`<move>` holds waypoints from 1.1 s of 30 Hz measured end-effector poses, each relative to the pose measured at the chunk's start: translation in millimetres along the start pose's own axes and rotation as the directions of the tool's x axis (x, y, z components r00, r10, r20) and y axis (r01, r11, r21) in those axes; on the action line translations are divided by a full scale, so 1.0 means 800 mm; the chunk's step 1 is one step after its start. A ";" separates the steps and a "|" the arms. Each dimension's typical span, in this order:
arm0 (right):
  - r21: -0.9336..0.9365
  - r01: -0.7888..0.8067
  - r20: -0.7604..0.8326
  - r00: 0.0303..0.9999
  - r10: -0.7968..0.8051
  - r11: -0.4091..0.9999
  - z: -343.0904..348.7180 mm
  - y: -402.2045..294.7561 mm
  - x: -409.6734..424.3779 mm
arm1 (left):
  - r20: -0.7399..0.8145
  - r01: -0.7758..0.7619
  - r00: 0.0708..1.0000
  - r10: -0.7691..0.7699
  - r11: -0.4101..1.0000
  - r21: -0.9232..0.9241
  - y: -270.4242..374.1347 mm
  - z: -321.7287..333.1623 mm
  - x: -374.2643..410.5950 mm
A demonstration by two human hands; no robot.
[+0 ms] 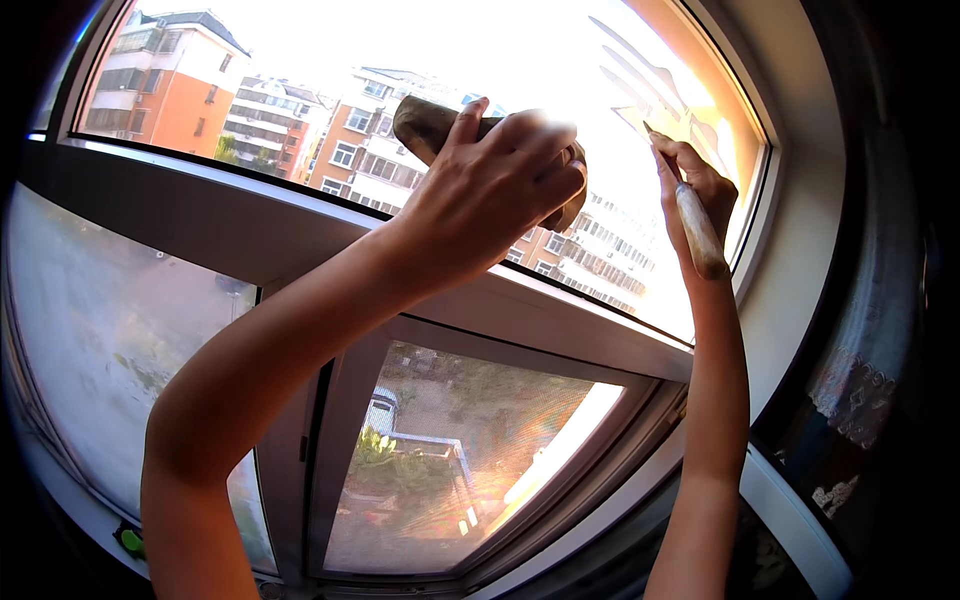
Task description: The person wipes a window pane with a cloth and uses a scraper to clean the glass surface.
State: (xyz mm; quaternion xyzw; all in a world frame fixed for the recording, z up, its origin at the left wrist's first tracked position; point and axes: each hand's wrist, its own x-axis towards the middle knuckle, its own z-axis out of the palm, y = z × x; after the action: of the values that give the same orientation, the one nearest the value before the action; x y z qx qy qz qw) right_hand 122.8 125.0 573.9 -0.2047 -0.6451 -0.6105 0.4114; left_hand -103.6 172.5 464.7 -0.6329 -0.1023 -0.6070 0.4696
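High before the upper window pane point(495, 45), my left hand point(502, 176) grips a brown, thick, elongated object point(421, 124); its material and kind cannot be told. Its rounded end juts out to the left of the fingers and another part shows below them on the right. Farther right, my right hand point(697, 180) pinches a slim tool with a worn, pale handle point(699, 232). The handle points down over the wrist, and the narrow tip points up towards the glass. Pale finger-like streaks point(645, 75) show above the tip, near the pane's right side.
A wide window crossbar point(540, 307) runs below the hands. Under it are a cloudy pane point(97, 300) at left and a screened sash point(465, 450). A lace-edged curtain point(855, 390) hangs at right. A green object point(131, 540) lies at the lower left sill. Buildings stand outside.
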 end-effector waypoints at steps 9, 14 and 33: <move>0.015 -0.040 0.011 0.999 0.040 0.999 0.000 0.001 0.005 | -0.003 -0.003 1.000 0.003 1.000 0.031 0.000 0.001 0.000; -0.002 -0.045 -0.032 0.998 0.045 0.999 0.002 0.015 0.016 | -0.019 -0.007 1.000 0.006 1.000 -0.019 0.000 0.000 0.003; -0.004 0.031 -0.009 0.999 -0.031 1.000 -0.002 0.004 0.000 | 0.002 -0.001 1.000 0.001 0.999 0.048 0.000 0.001 0.002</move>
State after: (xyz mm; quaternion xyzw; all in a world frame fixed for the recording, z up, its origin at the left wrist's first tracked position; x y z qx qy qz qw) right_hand 125.4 124.2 575.8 -0.1931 -0.6451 -0.6189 0.4044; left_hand -102.5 172.6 465.9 -0.6223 -0.1170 -0.6034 0.4848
